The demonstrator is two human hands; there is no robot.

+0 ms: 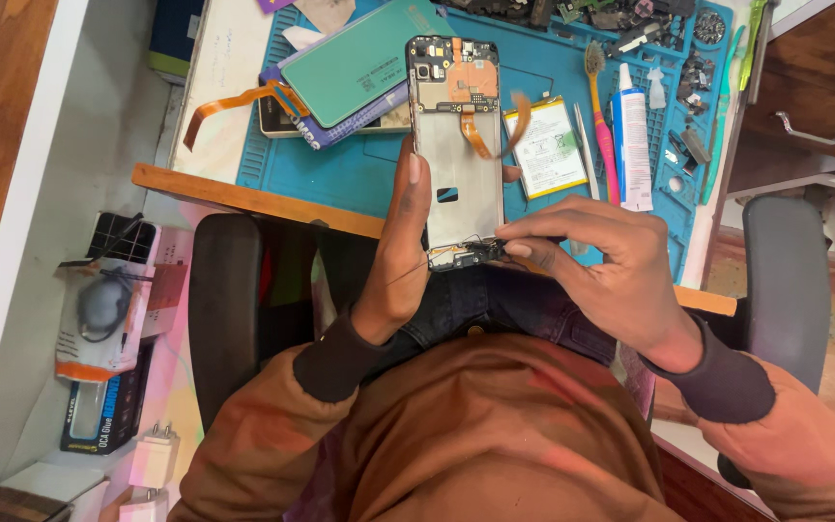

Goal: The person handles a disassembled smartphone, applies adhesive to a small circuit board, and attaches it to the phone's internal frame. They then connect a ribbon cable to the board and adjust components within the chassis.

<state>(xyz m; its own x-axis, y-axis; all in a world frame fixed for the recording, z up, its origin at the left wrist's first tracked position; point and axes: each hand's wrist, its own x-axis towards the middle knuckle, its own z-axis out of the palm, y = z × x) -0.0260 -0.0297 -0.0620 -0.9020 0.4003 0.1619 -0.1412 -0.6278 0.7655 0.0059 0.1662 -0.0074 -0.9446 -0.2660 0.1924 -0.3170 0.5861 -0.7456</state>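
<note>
Opened phone frame (456,145), at frame centre above the blue mat (340,174): left hand (398,251) clasps its left edge, right hand (601,261) pinches a small part (485,251) at its lower end; judged light, stiff, fragile, best held by the edges.

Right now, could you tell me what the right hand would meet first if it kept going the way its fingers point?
The right hand points leftward; it would probably meet the left hand first, gripping the opened phone.
</note>
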